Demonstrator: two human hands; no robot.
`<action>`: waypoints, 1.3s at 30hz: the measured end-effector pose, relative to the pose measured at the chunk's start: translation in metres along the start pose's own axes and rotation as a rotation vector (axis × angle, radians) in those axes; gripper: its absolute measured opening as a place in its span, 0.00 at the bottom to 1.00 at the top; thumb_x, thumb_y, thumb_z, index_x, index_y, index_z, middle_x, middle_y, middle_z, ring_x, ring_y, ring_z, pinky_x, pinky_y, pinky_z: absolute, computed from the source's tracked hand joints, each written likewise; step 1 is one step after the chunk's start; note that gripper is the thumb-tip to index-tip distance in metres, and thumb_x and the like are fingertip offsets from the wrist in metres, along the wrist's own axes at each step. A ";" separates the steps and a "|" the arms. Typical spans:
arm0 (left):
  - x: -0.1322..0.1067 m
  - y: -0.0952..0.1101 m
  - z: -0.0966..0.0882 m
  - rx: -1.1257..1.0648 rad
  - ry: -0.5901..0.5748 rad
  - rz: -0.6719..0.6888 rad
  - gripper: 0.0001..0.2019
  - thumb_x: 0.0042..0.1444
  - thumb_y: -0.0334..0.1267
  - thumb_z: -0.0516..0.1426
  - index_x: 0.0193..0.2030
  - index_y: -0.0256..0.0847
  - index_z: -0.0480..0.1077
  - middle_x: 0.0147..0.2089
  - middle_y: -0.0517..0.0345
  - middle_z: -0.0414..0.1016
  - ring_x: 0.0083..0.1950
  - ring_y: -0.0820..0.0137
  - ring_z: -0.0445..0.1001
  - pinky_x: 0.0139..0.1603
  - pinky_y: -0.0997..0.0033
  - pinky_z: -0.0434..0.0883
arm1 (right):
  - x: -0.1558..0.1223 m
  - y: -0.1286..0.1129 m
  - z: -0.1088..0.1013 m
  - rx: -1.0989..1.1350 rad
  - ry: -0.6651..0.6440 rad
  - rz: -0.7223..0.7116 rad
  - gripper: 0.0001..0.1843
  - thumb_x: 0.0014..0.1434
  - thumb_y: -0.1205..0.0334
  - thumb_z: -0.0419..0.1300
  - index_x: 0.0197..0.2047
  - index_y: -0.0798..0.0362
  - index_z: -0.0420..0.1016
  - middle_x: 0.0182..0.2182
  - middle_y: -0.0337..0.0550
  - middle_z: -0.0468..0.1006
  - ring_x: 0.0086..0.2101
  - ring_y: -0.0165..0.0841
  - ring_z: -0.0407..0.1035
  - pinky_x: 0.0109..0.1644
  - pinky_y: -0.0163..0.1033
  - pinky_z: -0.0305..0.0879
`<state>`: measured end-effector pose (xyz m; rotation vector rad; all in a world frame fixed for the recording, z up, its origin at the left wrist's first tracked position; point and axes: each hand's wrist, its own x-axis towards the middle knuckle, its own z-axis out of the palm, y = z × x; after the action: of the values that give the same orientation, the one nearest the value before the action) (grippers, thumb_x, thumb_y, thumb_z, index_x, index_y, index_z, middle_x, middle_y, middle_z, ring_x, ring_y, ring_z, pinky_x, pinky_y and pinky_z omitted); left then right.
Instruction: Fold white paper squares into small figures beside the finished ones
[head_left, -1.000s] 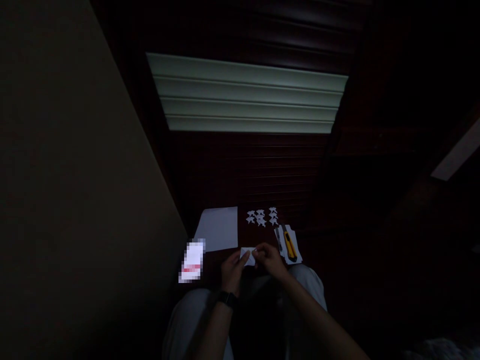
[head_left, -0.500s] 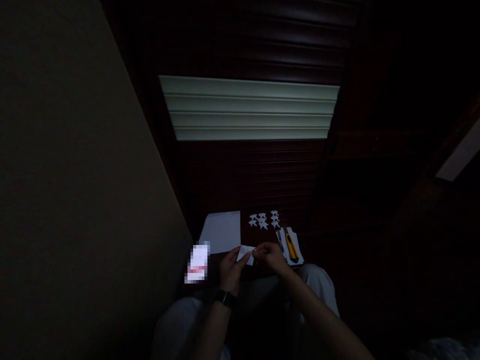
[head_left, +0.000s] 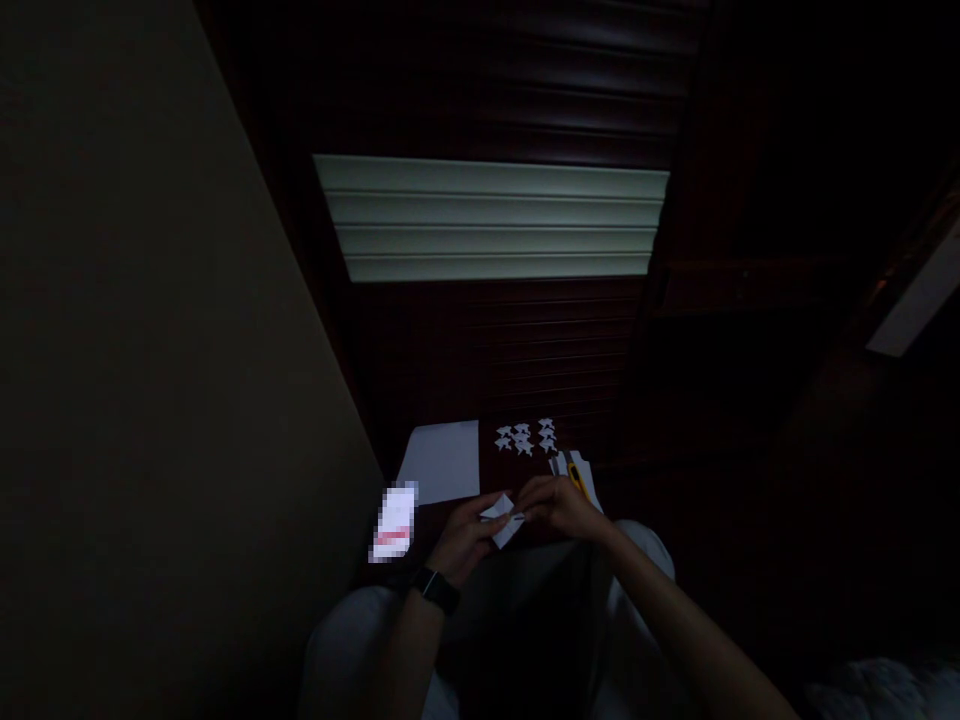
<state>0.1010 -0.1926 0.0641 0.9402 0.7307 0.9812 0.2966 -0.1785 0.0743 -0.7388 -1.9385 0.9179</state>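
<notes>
Between my two hands, near the front edge of the dark table, is a small folded piece of white paper. My left hand, with a dark watch on its wrist, grips the paper from the left, thumb on top. My right hand pinches its right side with the fingertips. The paper's creases are too dim to follow closely. Just beyond my hands, several small folded white paper figures sit in a group. A yellow utility knife lies on white paper pieces, partly hidden by my right hand.
A large white sheet lies at the table's back left. In front of it is a blurred-out white item with a pinkish band. A wall rises on the left, and a dark slatted door stands behind the table.
The folded paper has turned in my hands, and its flaps stand differently. My right hand has shifted slightly right and now covers part of the utility knife.
</notes>
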 end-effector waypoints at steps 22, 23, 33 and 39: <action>0.000 -0.021 0.018 0.253 0.178 0.199 0.19 0.47 0.39 0.60 0.47 0.35 0.70 0.46 0.44 0.75 0.45 0.58 0.74 0.43 0.63 0.70 | -0.002 0.015 0.005 0.093 0.192 0.268 0.06 0.47 0.61 0.63 0.27 0.56 0.76 0.30 0.43 0.77 0.31 0.33 0.71 0.35 0.34 0.65; 0.000 -0.022 0.017 0.276 0.172 0.201 0.19 0.48 0.39 0.59 0.47 0.35 0.70 0.45 0.44 0.75 0.45 0.58 0.74 0.43 0.63 0.70 | -0.001 0.015 0.004 0.109 0.165 0.280 0.06 0.46 0.61 0.63 0.27 0.56 0.77 0.30 0.43 0.77 0.31 0.33 0.71 0.35 0.34 0.65; 0.001 -0.032 0.020 0.398 0.289 0.315 0.20 0.48 0.41 0.58 0.48 0.36 0.69 0.48 0.44 0.73 0.45 0.60 0.74 0.42 0.66 0.70 | 0.003 0.018 0.027 -0.048 0.406 0.412 0.05 0.46 0.65 0.58 0.25 0.57 0.75 0.23 0.42 0.77 0.26 0.32 0.69 0.30 0.33 0.63; -0.001 -0.025 0.023 0.612 0.360 0.375 0.17 0.46 0.43 0.59 0.42 0.38 0.72 0.40 0.51 0.78 0.41 0.61 0.75 0.39 0.67 0.70 | 0.003 0.011 0.038 -0.081 0.466 0.394 0.06 0.45 0.68 0.56 0.25 0.55 0.75 0.23 0.41 0.77 0.27 0.32 0.69 0.30 0.33 0.62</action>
<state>0.1287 -0.2068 0.0511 1.4889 1.2271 1.3061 0.2637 -0.1826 0.0524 -1.2889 -1.4484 0.8056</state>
